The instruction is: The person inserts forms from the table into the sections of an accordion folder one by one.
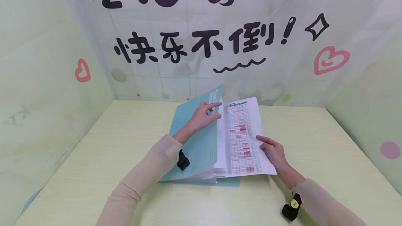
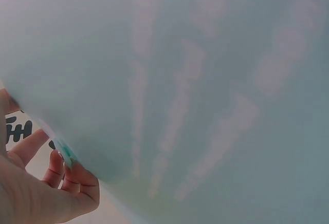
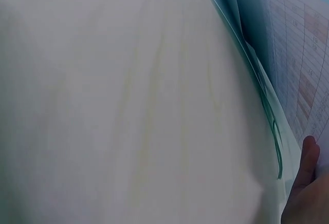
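A teal folder (image 1: 198, 145) with a raised front cover stands at the middle of the table. My left hand (image 1: 202, 115) lies across that cover and pinches its free edge; the left wrist view shows the fingers (image 2: 85, 185) curled at the edge. Out of the folder's right side comes a white sheet of paper (image 1: 263, 156) printed with a table, some cells red. With thumb and fingers my right hand (image 1: 274, 154) holds this sheet by its right edge. Only a small part of the right hand (image 3: 308, 183) appears in the right wrist view, beside the printed sheet.
Beneath both arms is a pale wood-grain table (image 1: 103, 142). White sheeting with black lettering (image 1: 201, 43) forms the back wall, and similar sheeting closes both sides. A blue shape (image 1: 31, 200) shows at the table's left edge.
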A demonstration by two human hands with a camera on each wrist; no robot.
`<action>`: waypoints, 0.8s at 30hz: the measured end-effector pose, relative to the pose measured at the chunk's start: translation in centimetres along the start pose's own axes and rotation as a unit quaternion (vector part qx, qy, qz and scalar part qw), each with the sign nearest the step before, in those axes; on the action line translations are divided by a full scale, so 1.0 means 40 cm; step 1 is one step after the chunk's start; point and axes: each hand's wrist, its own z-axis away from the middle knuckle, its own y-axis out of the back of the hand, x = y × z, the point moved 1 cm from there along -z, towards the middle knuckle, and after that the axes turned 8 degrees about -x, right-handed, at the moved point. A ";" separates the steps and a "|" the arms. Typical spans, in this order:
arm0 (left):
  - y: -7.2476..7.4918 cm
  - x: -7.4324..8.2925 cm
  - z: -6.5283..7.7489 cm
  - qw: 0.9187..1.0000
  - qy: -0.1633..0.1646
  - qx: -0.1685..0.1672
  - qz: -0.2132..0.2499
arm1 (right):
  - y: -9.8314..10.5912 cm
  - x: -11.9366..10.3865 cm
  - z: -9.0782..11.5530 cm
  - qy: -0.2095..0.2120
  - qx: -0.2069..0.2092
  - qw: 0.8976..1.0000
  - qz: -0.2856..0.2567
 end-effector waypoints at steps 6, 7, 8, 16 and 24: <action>-0.004 -0.001 0.000 1.000 0.010 0.002 -0.002 | -0.022 -0.007 -0.015 -0.005 -0.004 1.000 -0.013; -0.004 -0.001 0.000 1.000 0.011 0.003 -0.002 | -0.026 -0.007 -0.018 -0.007 -0.008 1.000 -0.015; -0.005 -0.002 -0.001 1.000 0.011 0.003 -0.002 | -0.031 -0.007 -0.020 -0.009 -0.010 1.000 -0.016; -0.005 0.000 0.000 1.000 0.009 0.001 0.004 | -0.065 -0.010 -0.028 -0.008 -0.028 0.999 -0.036; -0.004 0.006 0.003 1.000 0.011 0.000 -0.001 | -0.096 -0.008 -0.035 -0.010 -0.047 0.998 -0.040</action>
